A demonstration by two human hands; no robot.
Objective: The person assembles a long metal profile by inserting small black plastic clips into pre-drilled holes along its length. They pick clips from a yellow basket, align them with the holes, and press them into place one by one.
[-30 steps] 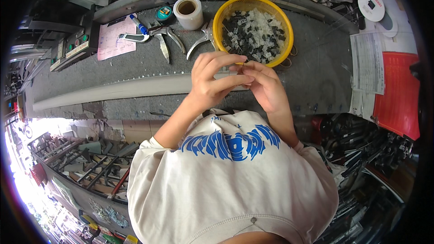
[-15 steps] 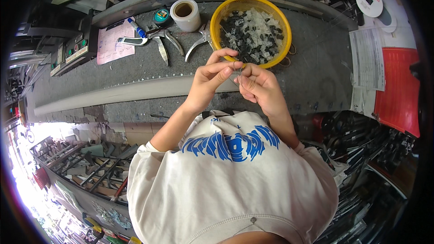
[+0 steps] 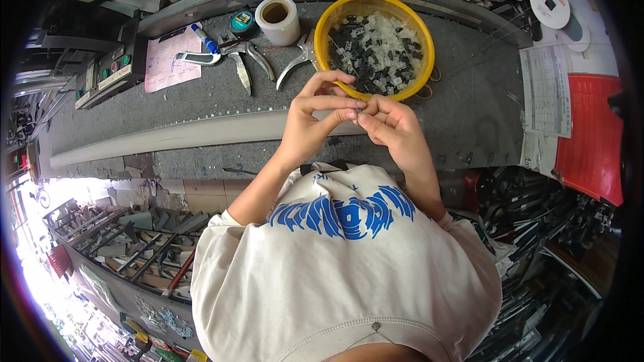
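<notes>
Both hands meet in front of the near rim of a yellow basket [image 3: 430,60]. Thumb and forefinger of my left hand [image 3: 318,108] pinch a small, thin dark piece [image 3: 357,111]; its kind is too small to tell. My right hand [image 3: 394,121] closes its fingertips on the same piece from the other side. The left hand's other fingers are bent and raised by the basket. Inside the basket lie many small clear and black plastic pieces [image 3: 386,47].
Left of the basket are pliers [image 3: 258,60], a white roll [image 3: 288,30], a round green-and-black tape measure [image 3: 242,21], a utility knife [image 3: 199,59] and a blue marker [image 3: 205,39] on pink paper [image 3: 168,74]. A long grey metal strip [image 3: 181,135] lies along the bench [image 3: 463,121].
The fingertips of both hands have come closer together on the small piece. My right hand has turned slightly and its fingers are more tightly curled.
</notes>
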